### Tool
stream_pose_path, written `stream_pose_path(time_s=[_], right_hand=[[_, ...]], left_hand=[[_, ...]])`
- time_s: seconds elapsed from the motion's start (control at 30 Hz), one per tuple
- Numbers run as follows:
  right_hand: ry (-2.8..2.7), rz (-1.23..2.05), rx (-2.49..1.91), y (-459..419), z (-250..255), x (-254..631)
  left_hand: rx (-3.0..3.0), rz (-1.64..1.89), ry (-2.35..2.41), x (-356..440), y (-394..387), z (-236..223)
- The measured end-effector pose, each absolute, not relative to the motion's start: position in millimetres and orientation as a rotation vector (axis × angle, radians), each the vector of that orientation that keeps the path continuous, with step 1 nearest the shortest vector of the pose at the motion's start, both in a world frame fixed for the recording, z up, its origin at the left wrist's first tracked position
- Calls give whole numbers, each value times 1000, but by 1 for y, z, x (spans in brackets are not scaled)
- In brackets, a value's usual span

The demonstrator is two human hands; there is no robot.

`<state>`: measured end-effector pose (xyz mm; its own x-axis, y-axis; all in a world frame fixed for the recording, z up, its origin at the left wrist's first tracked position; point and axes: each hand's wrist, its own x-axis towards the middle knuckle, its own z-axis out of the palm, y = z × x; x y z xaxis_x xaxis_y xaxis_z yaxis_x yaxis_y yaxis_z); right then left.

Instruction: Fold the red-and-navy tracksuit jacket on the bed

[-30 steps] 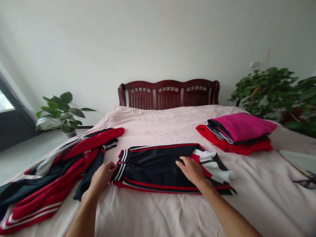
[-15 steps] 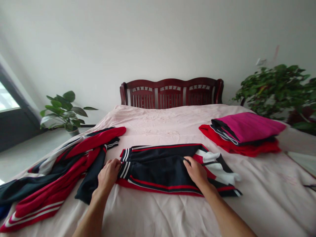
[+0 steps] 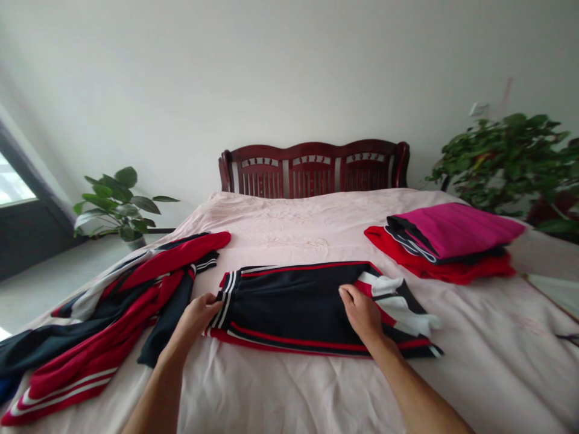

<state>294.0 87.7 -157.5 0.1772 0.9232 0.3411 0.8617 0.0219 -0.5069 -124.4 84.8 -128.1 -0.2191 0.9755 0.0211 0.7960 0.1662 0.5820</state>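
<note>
Navy track pants [image 3: 289,304], left hand [image 3: 195,316] at edge.

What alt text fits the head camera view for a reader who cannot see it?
Left hand pinches the striped edge of a folded navy tracksuit garment; right hand rests on it. Beside it on a pink bed sheet lie a red-and-navy heap and a folded magenta-and-red stack.

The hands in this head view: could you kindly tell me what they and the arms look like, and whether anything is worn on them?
The left hand and right hand are bare, with no gloves. The left forearm and right forearm are bare too, with no sleeves in view. No watch, bracelet or band shows on either arm.
</note>
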Motion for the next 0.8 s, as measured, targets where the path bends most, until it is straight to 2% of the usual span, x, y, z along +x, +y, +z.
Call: stream_pose_path(time_s=[0.2, 0.37, 0.5, 0.63, 0.8], right_hand=[[-1713, 168, -2000, 87, -156, 293], [-1821, -149, -1818, 84, -153, 290], [-1984, -281, -1617, 81, -146, 271], [-2236, -195, -1552, 81, -146, 249], [-2341, -40, -1712, 92, -159, 252]], left_hand=[[1760, 510, 2249, -117, 81, -125], [1867, 566, 2471, -95, 75, -121], [2370, 702, 2263, -64, 76, -124], [2589, 556, 2019, -37, 80, -142], [2578, 375, 1996, -34, 82, -161]])
